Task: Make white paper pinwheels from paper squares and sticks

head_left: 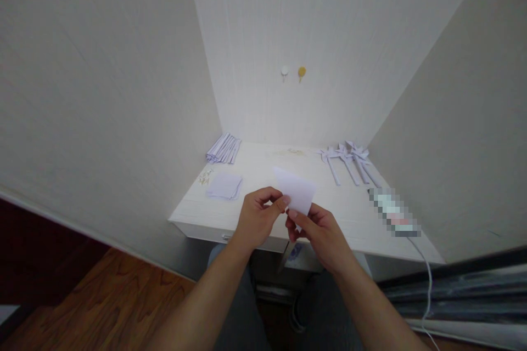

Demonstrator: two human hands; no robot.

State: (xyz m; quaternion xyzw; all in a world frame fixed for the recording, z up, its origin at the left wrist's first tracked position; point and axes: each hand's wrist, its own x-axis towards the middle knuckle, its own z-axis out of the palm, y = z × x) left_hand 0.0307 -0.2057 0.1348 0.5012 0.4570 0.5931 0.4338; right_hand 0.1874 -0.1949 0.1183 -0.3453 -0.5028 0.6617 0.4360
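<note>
A white square sheet of paper (295, 189) is held up in front of me, above the near part of the white desk. Thumb and fingers of my left hand (258, 213) pinch its lower left edge. My right hand (319, 227) grips the lower edge close beside, the two thumbs nearly meeting. A stack of paper squares (224, 185) lies left of my hands. Small brass-coloured pins (205, 176) are scattered beside that stack. Several paper pinwheels (349, 159) on rolled paper sticks rest at the back right.
A bundle of rolled paper sticks (224, 149) lies at the desk's back left. At the right edge is a blurred-out device (393, 213) with a white cable (429, 279). Walls enclose the desk (259, 163) on three sides. Two hooks (302, 72) hang on the back wall.
</note>
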